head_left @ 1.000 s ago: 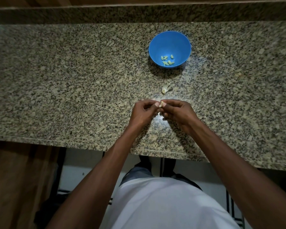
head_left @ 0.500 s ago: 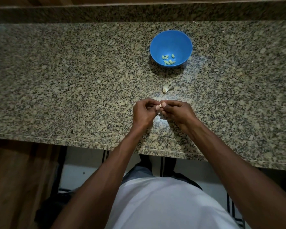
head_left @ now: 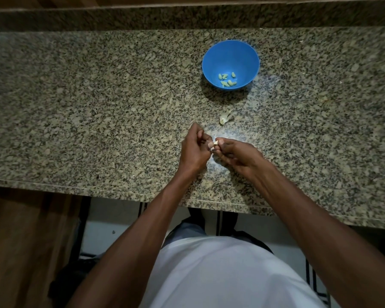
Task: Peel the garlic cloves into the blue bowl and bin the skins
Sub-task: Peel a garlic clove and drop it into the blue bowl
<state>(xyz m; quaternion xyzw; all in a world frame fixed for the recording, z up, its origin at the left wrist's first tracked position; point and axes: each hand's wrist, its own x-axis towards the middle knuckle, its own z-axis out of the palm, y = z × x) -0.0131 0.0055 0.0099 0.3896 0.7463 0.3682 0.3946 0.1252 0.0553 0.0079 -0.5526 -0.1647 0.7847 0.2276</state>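
I see left hand (head_left: 195,150) and right hand (head_left: 238,152), each grip pinching one small pale garlic clove (head_left: 215,143) above speckled granite bench (head_left: 98,118); round blue plastic bowl (head_left: 230,56) holds peeled cloves (head_left: 227,80).

A home kitchen: speckled granite countertop (head_left: 98,107), wooden cabinet (head_left: 20,241) below
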